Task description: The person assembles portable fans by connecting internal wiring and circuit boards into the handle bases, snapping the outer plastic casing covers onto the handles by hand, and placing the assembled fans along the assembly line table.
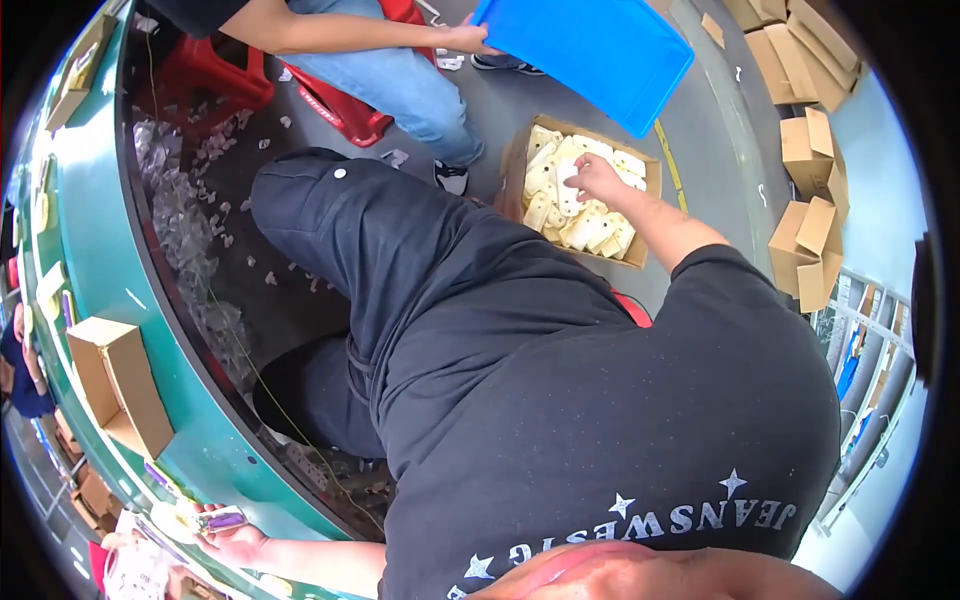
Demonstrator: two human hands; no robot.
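My left hand [236, 544] is at the green work surface on the lower left, fingers closed round a small piece with a purple part [222, 521] and a pale part. Its exact kind is too small to make out. On the other side, my right hand [598, 180] hangs over an open cardboard box [641, 252], fingers apart and curved downward. Cream-coloured plastic casings [580, 228] lie heaped inside that box. The fingertips are close to one long, paler casing [567, 186]; whether they touch it is unclear.
A co-worker's hand [470, 38] holds a blue plastic tray [590, 55] beyond the box. Red stools [345, 112] stand nearby. A small open carton [120, 390] sits on the green surface [105, 215]. Crumpled clear bags [205, 290] lie along its edge; empty cartons [806, 245] line the right.
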